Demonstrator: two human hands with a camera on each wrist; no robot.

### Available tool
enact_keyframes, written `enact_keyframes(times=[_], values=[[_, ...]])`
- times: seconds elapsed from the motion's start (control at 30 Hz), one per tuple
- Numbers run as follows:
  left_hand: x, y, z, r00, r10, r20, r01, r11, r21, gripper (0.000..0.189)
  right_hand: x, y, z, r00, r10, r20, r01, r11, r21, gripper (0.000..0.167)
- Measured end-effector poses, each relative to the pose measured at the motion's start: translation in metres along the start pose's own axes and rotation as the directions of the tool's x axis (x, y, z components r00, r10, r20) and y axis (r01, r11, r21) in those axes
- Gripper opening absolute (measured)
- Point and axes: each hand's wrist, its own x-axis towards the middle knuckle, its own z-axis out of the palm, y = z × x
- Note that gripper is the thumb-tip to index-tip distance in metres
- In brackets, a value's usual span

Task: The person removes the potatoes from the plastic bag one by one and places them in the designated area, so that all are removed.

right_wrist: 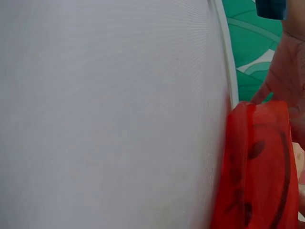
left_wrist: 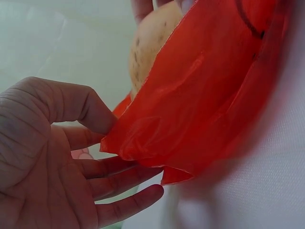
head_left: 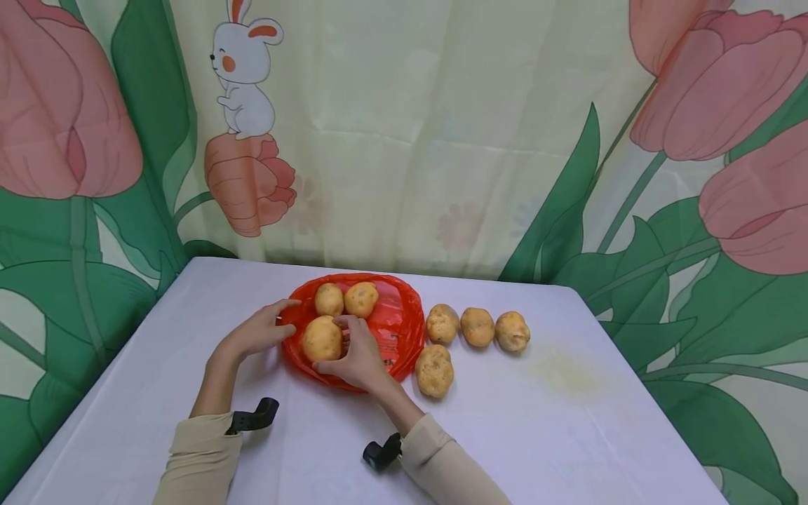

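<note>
A red plastic bag (head_left: 394, 333) lies spread on the table with its rim turned down in a ring. Inside it at the back sit two potatoes (head_left: 329, 300). My right hand (head_left: 360, 356) reaches over the near side and grips another potato (head_left: 322, 339) between thumb and fingers, at the bag's front left. At the left rim is my left hand (head_left: 257, 333), thumb and fingers parted. In the left wrist view its thumb and fingertips (left_wrist: 131, 202) are right at the bag's edge. The bag covers most of the right hand in the right wrist view.
Right of the bag, three potatoes (head_left: 477, 327) stand in a row, and a larger potato (head_left: 434, 372) lies in front of them, close to the rim. A white cloth covers the table (head_left: 505, 449). A printed curtain (head_left: 404, 140) hangs behind.
</note>
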Motion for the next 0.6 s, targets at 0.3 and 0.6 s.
enact_keyframes(times=[0.3,0.6], values=[[0.003,-0.001,0.001,0.999,0.047,-0.011,-0.047,0.999,0.011,0.060,-0.015,0.000,-0.015,1.000,0.016,-0.005,-0.016,0.998,0.054,0.073],[0.003,-0.001,0.001,0.999,0.040,-0.012,-0.040,0.999,0.004,0.061,-0.026,0.000,-0.025,1.000,0.008,-0.009,-0.007,0.996,0.087,0.074]])
